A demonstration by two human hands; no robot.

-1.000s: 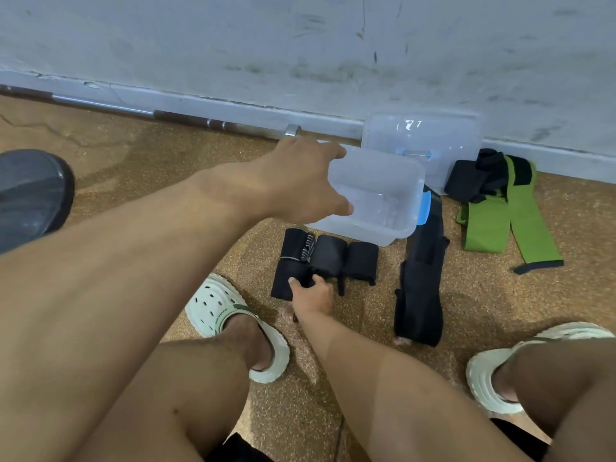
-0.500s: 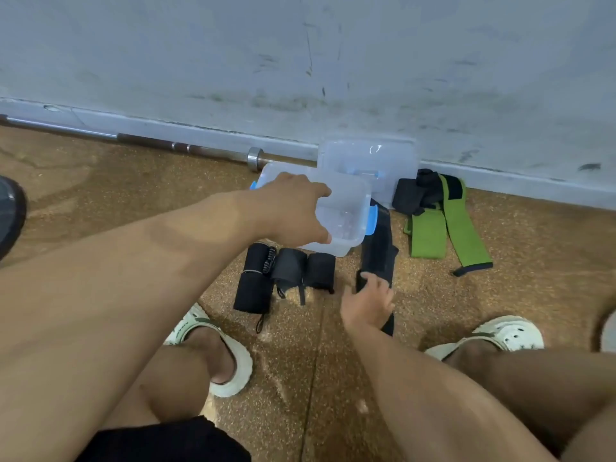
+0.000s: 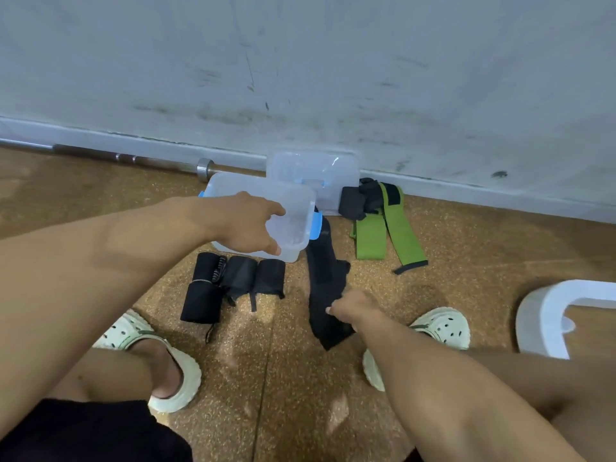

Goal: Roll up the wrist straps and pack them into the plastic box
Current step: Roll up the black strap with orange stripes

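My left hand (image 3: 248, 225) grips the near rim of the clear plastic box (image 3: 293, 215), which has blue side clips and sits on the floor with nothing visible inside. Just in front of the box lie three rolled black wrist straps (image 3: 233, 281) side by side. To their right a long unrolled black strap (image 3: 325, 285) stretches toward me; my right hand (image 3: 353, 310) pinches its near part. Two green straps with black ends (image 3: 383, 235) lie flat further right near the wall.
The box's clear lid (image 3: 313, 171) leans against the wall behind it. A steel barbell (image 3: 133, 159) runs along the wall base at left. My feet in pale clogs (image 3: 160, 358) flank the straps. A white stool edge (image 3: 546, 315) shows at right.
My right hand left the rolled black straps, moved right and took hold of the long unrolled black strap. My left hand stays on the box. The view pulled back.
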